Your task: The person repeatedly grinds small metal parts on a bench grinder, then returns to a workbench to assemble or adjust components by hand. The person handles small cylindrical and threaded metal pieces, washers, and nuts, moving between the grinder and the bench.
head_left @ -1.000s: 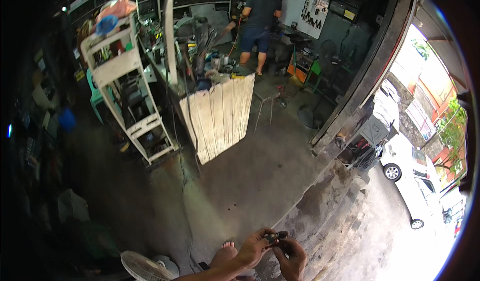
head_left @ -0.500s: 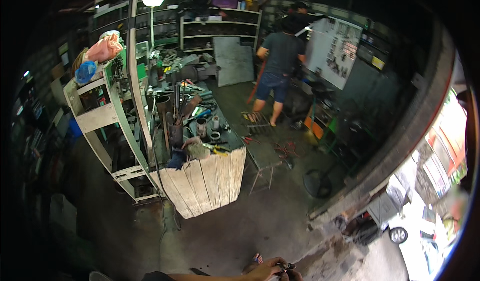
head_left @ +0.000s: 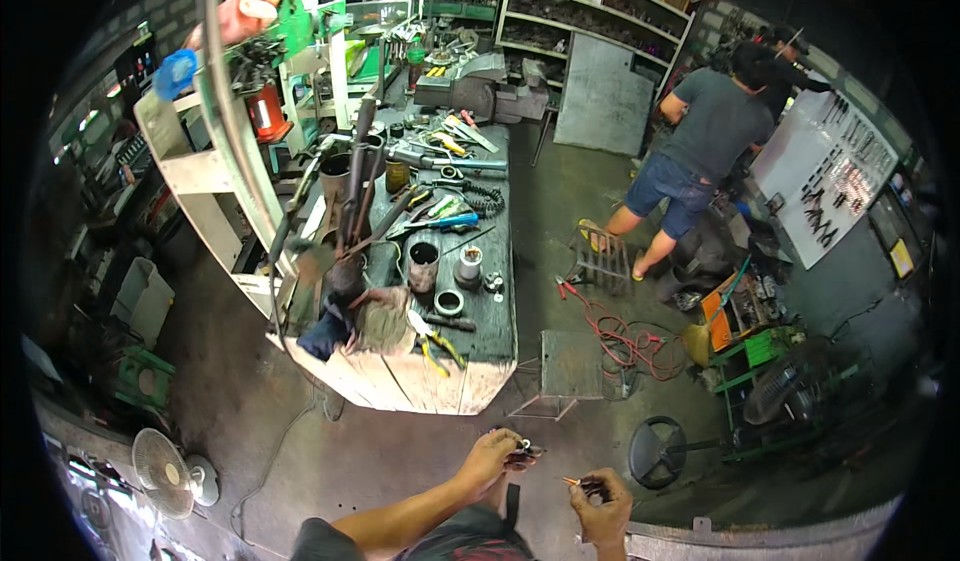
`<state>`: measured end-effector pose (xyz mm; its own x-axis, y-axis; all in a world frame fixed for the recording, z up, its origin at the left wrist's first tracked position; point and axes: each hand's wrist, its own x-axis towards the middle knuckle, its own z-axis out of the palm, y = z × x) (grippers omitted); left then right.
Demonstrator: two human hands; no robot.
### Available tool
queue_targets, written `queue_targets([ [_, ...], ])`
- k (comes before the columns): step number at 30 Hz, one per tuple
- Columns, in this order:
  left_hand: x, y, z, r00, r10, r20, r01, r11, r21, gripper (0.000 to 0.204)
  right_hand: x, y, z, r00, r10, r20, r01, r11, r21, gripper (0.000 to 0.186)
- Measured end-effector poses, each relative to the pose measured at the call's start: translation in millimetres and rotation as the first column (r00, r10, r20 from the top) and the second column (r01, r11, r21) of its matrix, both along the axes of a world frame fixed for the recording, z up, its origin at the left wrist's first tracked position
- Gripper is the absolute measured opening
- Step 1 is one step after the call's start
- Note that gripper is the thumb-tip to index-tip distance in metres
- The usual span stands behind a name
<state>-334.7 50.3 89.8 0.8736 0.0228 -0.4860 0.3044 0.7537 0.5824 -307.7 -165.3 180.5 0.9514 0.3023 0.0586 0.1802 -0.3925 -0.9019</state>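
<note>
My left hand is closed around a small dark and silvery metal part, held in front of my body. To the right of it, my right hand has curled fingers around a small dark thing that I cannot make out. A thin orange-tipped piece pokes out from that hand toward the left. The two hands are apart. Beyond them stands a workbench, with yellow-handled pliers lying near its closest edge.
Metal cups and tools crowd the bench, with a vise farther back. Right of the bench are a small metal stool and red cables. Another person stands near a tool board. A fan stands at left.
My view has come closer to the bench and tilted down. My hands, together at the lower edge before, now show higher up and apart. The other person leans over more.
</note>
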Motion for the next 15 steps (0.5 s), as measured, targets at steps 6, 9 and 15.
queue_targets([
  [6,139.9,44.6,-15.4,0.996,0.083,0.006,-0.082,0.965,0.25,0.017,170.2,51.9,60.0,0.94,0.339,0.042,-0.318,0.913,-0.256,0.02],
  [9,169.7,68.4,5.4,0.975,0.159,0.158,-0.199,0.938,0.283,0.017,254.4,107.4,101.6,0.725,0.624,0.292,-0.542,0.778,-0.317,0.022],
  [15,180.0,90.6,-7.7,0.909,0.399,0.117,-0.416,0.874,0.252,0.018,348.7,275.4,171.8,-0.044,0.953,0.301,-0.672,0.195,-0.715,0.024],
])
